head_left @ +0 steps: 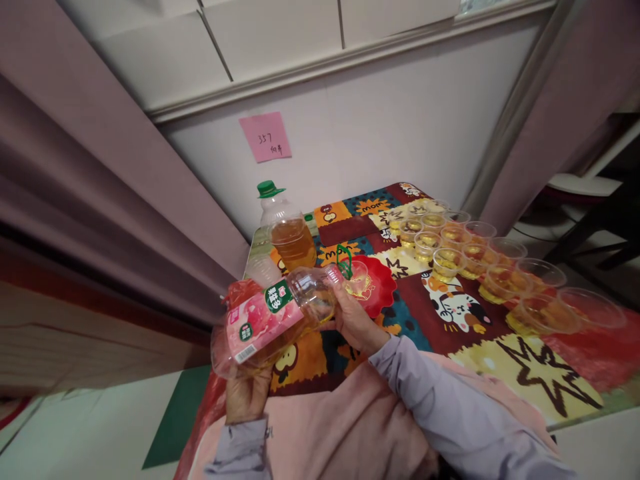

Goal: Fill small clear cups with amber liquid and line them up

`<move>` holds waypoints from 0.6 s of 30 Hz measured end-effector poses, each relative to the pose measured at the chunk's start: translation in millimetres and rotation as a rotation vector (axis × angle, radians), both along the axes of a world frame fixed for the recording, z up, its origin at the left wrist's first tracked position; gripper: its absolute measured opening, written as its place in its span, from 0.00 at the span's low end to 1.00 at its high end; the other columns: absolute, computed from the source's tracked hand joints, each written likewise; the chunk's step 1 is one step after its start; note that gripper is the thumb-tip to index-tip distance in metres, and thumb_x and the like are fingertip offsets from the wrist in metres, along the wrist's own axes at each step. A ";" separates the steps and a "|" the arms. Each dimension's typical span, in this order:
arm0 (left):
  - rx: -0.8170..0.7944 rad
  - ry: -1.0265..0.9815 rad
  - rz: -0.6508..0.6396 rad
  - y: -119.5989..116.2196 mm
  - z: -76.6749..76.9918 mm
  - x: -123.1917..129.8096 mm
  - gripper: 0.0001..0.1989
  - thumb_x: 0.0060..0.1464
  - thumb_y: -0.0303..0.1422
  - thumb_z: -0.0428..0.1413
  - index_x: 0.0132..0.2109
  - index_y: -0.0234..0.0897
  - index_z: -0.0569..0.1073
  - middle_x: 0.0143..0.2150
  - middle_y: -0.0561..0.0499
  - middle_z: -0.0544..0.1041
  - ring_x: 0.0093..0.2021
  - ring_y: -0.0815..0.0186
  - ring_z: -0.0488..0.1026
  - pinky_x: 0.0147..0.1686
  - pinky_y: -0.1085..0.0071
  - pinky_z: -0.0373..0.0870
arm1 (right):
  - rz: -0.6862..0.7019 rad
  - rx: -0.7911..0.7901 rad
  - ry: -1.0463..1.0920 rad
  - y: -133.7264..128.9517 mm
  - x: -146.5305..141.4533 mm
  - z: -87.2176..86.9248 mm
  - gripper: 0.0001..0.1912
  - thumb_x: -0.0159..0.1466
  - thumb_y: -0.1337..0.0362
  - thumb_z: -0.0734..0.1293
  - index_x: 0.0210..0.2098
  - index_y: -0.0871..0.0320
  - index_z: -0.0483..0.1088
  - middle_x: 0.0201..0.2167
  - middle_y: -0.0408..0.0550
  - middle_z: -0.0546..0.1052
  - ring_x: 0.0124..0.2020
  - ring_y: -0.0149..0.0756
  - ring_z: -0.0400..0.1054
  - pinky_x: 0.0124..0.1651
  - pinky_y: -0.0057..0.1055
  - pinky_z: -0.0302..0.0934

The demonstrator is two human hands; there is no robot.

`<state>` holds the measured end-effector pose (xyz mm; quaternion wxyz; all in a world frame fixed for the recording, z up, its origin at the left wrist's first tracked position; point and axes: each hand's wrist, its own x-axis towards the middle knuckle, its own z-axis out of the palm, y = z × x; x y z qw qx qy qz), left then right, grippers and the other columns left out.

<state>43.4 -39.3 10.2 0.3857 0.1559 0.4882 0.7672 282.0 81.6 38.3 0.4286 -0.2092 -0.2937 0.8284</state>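
Observation:
A large clear bottle [273, 317] with a pink label and amber liquid lies tilted, its neck toward the right. My left hand [249, 393] supports its base from below. Around the neck, my right hand [353, 317] is closed. The bottle's mouth is over a red scalloped dish [383, 287], which holds a clear cup [357, 280] and a green looped item [344, 261]. Whether liquid flows out cannot be made out. Behind stands a second bottle [293, 243] of amber liquid with a green cap.
Rows of clear plastic cups [447, 263] with yellowish liquid fill the right side of the patterned table mat [345, 233]. A pink note [266, 138] is on the wall behind. Curtains hang at both sides.

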 end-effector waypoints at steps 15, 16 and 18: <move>-0.002 -0.022 -0.019 1.0 1.0 0.2 0.32 0.57 0.47 0.76 0.67 0.51 0.83 0.67 0.49 0.86 0.69 0.51 0.82 0.57 0.62 0.87 | 0.000 -0.003 -0.017 0.5 0.9 -0.1 0.32 0.73 0.32 0.70 0.64 0.46 0.75 0.57 0.51 0.86 0.49 0.48 0.86 0.40 0.42 0.85; 0.015 -0.026 -0.034 0.8 1.0 -0.2 0.32 0.57 0.47 0.76 0.67 0.52 0.82 0.68 0.50 0.86 0.69 0.51 0.82 0.56 0.64 0.86 | 0.000 -0.007 -0.016 0.3 0.8 0.0 0.32 0.74 0.32 0.70 0.64 0.47 0.75 0.57 0.51 0.87 0.48 0.47 0.86 0.40 0.42 0.85; 0.042 -0.030 -0.052 0.8 2.2 0.0 0.33 0.58 0.48 0.76 0.67 0.52 0.82 0.68 0.50 0.86 0.69 0.52 0.82 0.57 0.65 0.86 | 0.002 -0.014 -0.010 0.3 0.5 0.2 0.30 0.74 0.33 0.70 0.63 0.47 0.75 0.56 0.50 0.87 0.47 0.45 0.86 0.39 0.39 0.84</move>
